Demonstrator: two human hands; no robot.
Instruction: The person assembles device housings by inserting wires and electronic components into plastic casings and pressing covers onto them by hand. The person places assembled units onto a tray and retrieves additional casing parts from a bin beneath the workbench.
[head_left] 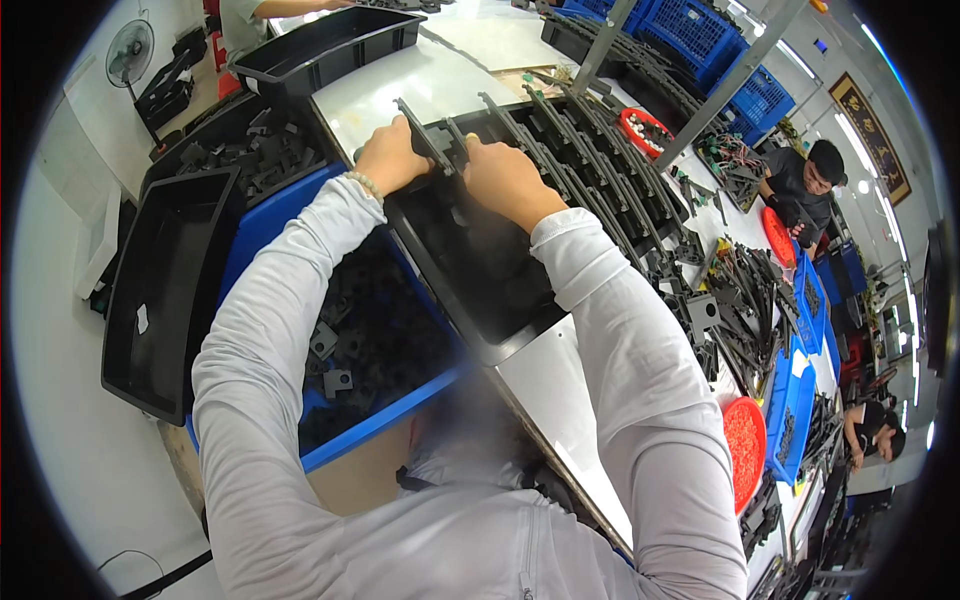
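A: Item one, left hand point(390, 157)?
B: Closed on the near end of a black curved rail point(425, 137), at the far rim of the black tray point(480, 345).

A: Item two, right hand point(508, 180)?
B: Curled over the same rail, just beside the left; fingers hidden behind the knuckles, so how tight the grip is I cannot tell.

A: Rail location?
B: Between both hands, raised over the tray, its far end pointing up and left. The tray lies on the white bench point(545, 385), tilted toward the person.

A: Neighbours?
B: A row of like rails point(590, 160) fanned just to the right, touching one another. A blue crate point(385, 415) of small black parts below the left sleeve. An empty black bin point(165, 290) further left. A red dish point(744, 450) by the right elbow.

A: Risks, as a judgement?
B: Three. The rail is long and thin and held at one end only; twisting could bend or snap it. Its free end could knock the fanned row and slide those rails off. The tray overhangs the bench edge above the crate; weight from the forearms could tip it.
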